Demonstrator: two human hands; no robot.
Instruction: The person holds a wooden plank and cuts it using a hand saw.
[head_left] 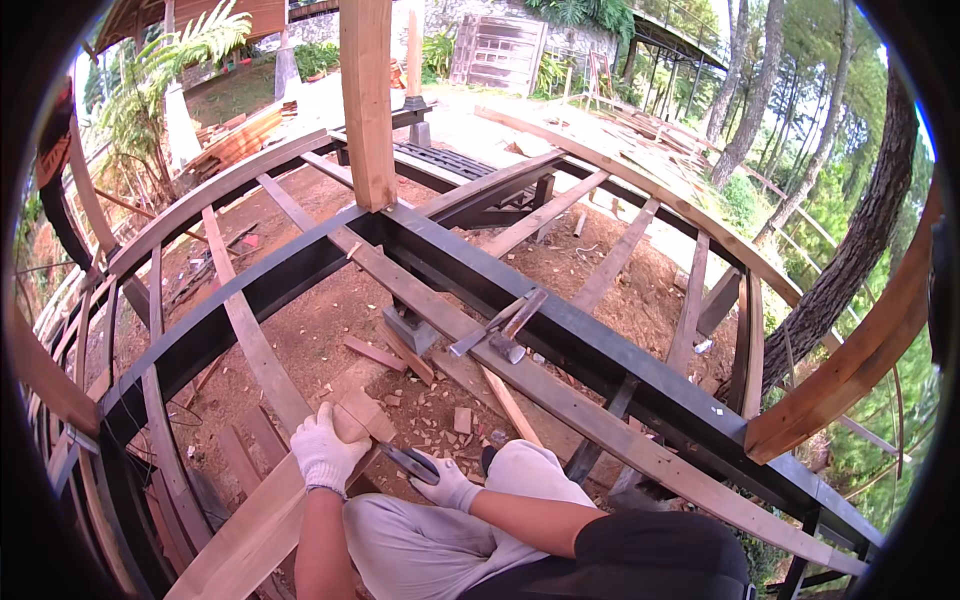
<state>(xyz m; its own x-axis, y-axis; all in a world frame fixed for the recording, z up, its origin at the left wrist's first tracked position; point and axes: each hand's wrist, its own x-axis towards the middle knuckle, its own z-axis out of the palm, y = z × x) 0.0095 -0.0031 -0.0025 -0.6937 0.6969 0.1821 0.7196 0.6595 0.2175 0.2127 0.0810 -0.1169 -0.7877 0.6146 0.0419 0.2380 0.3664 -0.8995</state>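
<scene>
Left hand (325,450) grips plank (262,520) edge, chisel (408,462) beside.

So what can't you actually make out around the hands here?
- Head view: the tool's working end under the right hand; glove and knee hide it, only a dark blade shows.
- The plank end beneath the left hand; the glove covers it.
- The hammer on the steel beam: its head is too small to tell.

White work gloves (325,448), grey trousers (420,545), dark top (640,555)
</scene>
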